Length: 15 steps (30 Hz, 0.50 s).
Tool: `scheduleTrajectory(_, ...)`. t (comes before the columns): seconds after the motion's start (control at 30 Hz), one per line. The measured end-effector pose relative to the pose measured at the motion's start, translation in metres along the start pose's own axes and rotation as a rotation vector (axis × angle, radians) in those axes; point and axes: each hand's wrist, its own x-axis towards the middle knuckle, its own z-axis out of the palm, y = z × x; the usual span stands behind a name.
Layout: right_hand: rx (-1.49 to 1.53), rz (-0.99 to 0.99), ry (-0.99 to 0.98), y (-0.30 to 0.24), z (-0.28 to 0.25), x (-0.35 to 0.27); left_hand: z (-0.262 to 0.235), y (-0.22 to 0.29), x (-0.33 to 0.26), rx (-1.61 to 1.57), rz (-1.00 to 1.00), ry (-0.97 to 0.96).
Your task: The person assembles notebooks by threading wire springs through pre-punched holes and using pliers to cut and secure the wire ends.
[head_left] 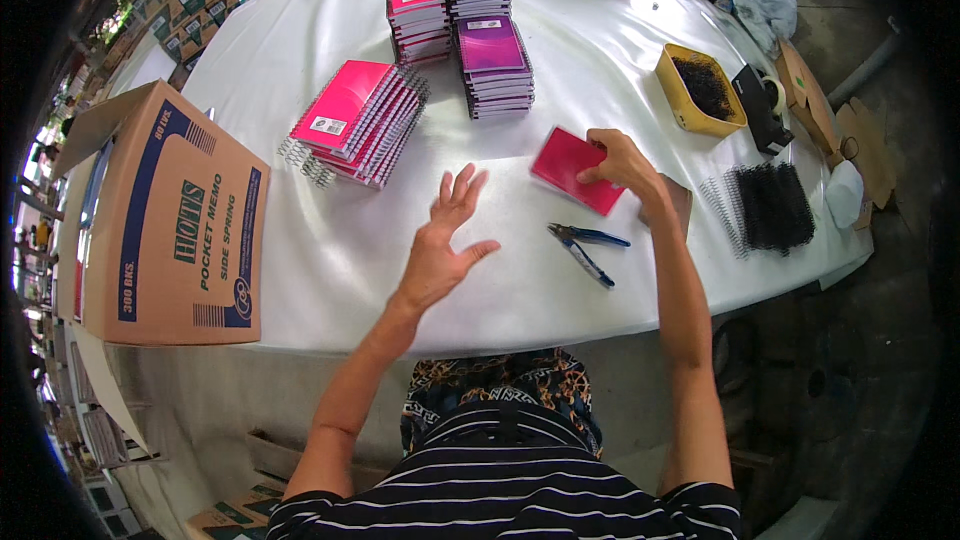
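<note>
At frame centre, the right hand grips a pink notebook; the left hand hovers open, fingers spread, beside blue-handled pliers.

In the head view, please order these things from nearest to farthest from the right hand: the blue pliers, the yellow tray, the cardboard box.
From the right hand:
1. Blue pliers, just below it, toward the person.
2. Yellow tray, up and to the right, near the table's right edge.
3. Cardboard box, far across on the left edge.

Four notebook stacks — one pliers, one yellow tray.
</note>
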Motion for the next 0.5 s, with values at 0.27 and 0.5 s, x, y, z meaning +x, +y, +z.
scheduleTrajectory(0.27, 1.604, 0.028, 0.377, -0.082, 0.126, -0.100, 0.036, 0.027, 0.003, -0.818, -0.218, 0.112)
scheduleTrajectory(0.5, 1.014, -0.156, 0.192, -0.053, 0.093, -0.125, -0.015, 0.002, -0.007, -0.631, -0.214, -0.206)
